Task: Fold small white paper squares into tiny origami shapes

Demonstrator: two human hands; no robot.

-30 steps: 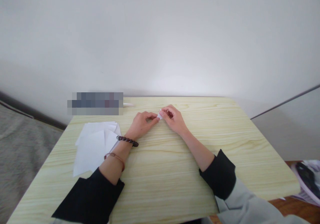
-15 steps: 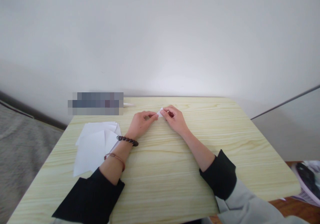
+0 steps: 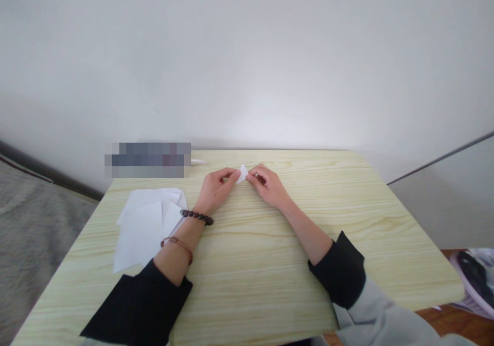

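A small folded piece of white paper [image 3: 242, 174] is held between my two hands above the far middle of the wooden table [image 3: 254, 263]. My left hand [image 3: 218, 185] pinches its left edge between thumb and fingers. On the other side, my right hand [image 3: 268, 184] grips the right edge in a pinch. The paper shows a pointed top; its folds are too small to make out. Beside my left forearm lies a loose pile of white paper sheets [image 3: 141, 227], partly covered by the arm.
A blurred-out object [image 3: 148, 160] stands at the table's back left, with a thin white item [image 3: 198, 161] sticking out beside it. Behind the table rises a white wall [image 3: 247, 68]. A lilac basket [image 3: 473, 302] sits on the floor at the right.
The small paper has turned and now shows more of its face, with a point upward. Both hands have shifted slightly left, still pinching it.
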